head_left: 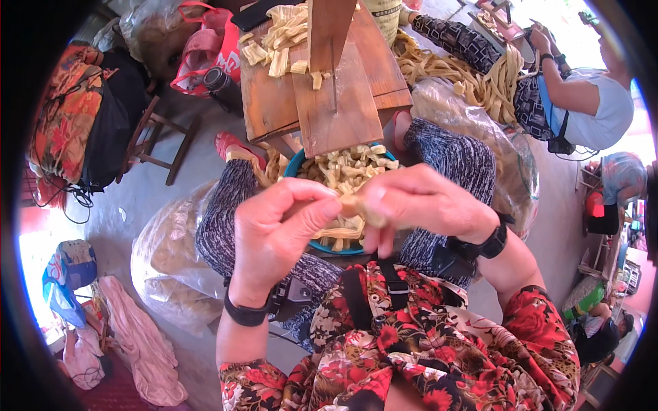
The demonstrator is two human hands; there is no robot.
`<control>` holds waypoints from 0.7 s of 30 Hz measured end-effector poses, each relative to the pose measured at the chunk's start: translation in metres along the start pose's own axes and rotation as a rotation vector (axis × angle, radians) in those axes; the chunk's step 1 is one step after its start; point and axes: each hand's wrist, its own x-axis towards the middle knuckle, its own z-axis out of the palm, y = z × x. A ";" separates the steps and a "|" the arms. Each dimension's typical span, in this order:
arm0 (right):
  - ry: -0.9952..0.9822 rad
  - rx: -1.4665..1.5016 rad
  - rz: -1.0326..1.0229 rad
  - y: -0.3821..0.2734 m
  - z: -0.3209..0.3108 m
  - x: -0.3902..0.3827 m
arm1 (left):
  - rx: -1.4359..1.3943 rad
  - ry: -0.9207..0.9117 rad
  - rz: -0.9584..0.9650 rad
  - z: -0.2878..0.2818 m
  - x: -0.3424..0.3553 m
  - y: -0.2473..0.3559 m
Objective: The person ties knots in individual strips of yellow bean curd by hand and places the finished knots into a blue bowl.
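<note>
My left hand pinches one end of a short, pale yellow piece of dried bean curd stick between thumb and forefinger. The fingers of my right hand close on its other end, slightly smeared by motion and partly hiding it. Both hands are above a blue basin between my knees, heaped with similar cut pieces. Just beyond the basin stands a wooden bench with a sloping board and an upright plank. More cut pieces lie on the bench top.
Clear plastic sacks sit at both sides of my legs. Long yellow strips are piled at the far right, near a seated co-worker. At the far left are a red bag, a dark flask and a wooden stool.
</note>
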 end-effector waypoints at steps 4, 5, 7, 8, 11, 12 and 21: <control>-0.262 -0.069 0.211 -0.005 -0.003 0.003 | 0.449 -0.058 0.259 -0.006 -0.002 0.007; -0.245 -0.123 0.207 0.000 -0.006 0.001 | 0.544 -0.063 0.309 -0.011 -0.003 0.008; -0.214 -0.055 0.079 0.010 -0.012 0.005 | 0.336 0.016 0.071 -0.014 0.005 -0.002; -0.101 -0.137 0.069 0.009 -0.017 0.008 | 0.344 0.046 0.037 -0.013 0.012 -0.003; 0.266 -0.345 -0.189 0.006 -0.031 0.030 | 0.324 0.094 -0.032 -0.012 0.046 -0.006; 0.404 -0.487 -0.301 0.004 -0.034 0.040 | 0.354 0.136 -0.039 -0.012 0.057 -0.006; 0.858 -0.915 -0.531 0.011 -0.054 0.069 | 0.655 0.386 0.235 -0.012 0.099 -0.037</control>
